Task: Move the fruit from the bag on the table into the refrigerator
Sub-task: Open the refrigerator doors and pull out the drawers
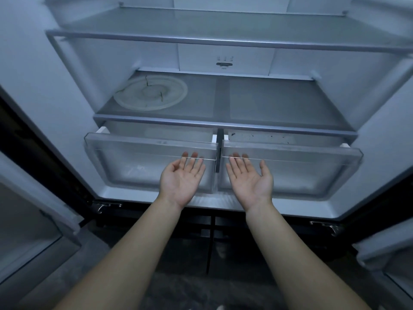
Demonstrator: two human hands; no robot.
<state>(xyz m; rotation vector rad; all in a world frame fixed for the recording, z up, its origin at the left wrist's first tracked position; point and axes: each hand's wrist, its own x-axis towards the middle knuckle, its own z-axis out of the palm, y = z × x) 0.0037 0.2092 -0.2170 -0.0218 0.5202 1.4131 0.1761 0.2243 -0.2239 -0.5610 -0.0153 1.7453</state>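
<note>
The refrigerator (73,90) stands open in front of me, unlit inside. Two clear crisper drawers sit at the bottom: the left drawer (125,166) and the right drawer (312,173). My left hand (182,177) is palm up with its fingertips at the front lip of the left drawer. My right hand (250,179) is palm up with its fingertips at the front lip of the right drawer. Both hands hold nothing. No fruit, bag or table is in view.
A round glass plate (150,92) lies on the left of the lower glass shelf (279,101). An upper shelf (223,27) spans above. Open fridge doors flank me at the left (26,220) and right (391,247). Dark lower doors sit below.
</note>
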